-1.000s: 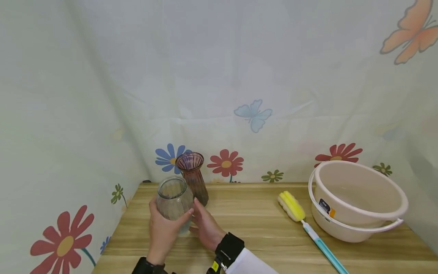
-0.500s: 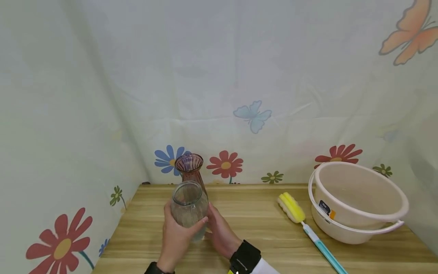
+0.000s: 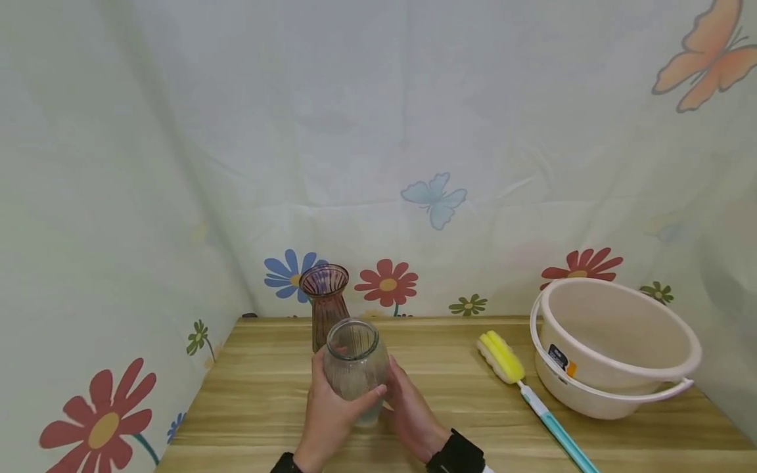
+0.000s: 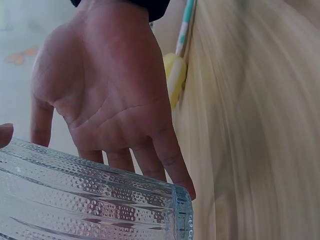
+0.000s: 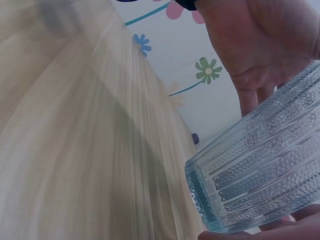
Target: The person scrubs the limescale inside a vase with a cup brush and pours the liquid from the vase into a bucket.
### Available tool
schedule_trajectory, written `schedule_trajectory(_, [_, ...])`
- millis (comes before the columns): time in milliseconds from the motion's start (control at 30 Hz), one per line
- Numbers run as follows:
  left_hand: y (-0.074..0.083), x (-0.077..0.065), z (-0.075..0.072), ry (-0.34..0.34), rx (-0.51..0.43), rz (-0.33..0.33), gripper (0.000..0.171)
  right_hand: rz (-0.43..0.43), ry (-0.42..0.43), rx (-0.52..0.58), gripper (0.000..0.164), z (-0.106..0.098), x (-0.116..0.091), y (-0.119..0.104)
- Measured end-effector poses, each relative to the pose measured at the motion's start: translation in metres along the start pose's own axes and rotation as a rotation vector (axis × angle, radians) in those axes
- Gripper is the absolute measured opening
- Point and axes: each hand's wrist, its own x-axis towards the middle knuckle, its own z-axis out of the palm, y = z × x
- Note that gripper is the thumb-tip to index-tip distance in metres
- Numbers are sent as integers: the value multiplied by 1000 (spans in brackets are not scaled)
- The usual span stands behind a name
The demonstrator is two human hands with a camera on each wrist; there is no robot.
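A clear ribbed glass vase (image 3: 356,378) is held between both hands over the table, its mouth up and slightly tilted. My left hand (image 3: 331,410) grips it from the left, thumb across its front. My right hand (image 3: 411,414) lies along its right side; in the left wrist view, the straight fingers (image 4: 167,155) of that hand reach to the far side of the glass, the palm apart from it. The textured wall and thick base of the vase show in the right wrist view. Just behind stands a purple-brown flared glass vase (image 3: 328,315), partly hidden.
A sponge brush (image 3: 501,358) with a yellow head and teal handle lies on the wooden table (image 3: 260,394) to the right. Beside it are two nested pale basins (image 3: 627,378), the lower one with a handle. A flower-printed curtain (image 3: 355,131) encloses the back and sides.
Both hands have carried the clear vase to the right and a little toward the front, uncovering more of the purple-brown vase. The brush and basins stay put.
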Motion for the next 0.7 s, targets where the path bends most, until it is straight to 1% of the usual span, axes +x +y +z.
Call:
schedule_trajectory(200, [4, -4, 15, -44, 37, -34, 111, 42, 7, -8, 99, -15, -14, -6])
schedule_trajectory(333, [5, -7, 26, -79, 34, -42, 112, 34, 9, -18, 95, -23, -24, -9])
schedule_trajectory(467, [6, -12, 37, -81, 25, -45, 113, 28, 15, -23, 94, -29, -31, -10])
schedule_trajectory(567, [7, -17, 44, -77, 38, -34, 111, 39, 21, -14, 95, -34, -36, -11])
schedule_trajectory(700, [8, -21, 51, -99, 49, -32, 107, 62, 40, -6, 98, -42, -43, -13])
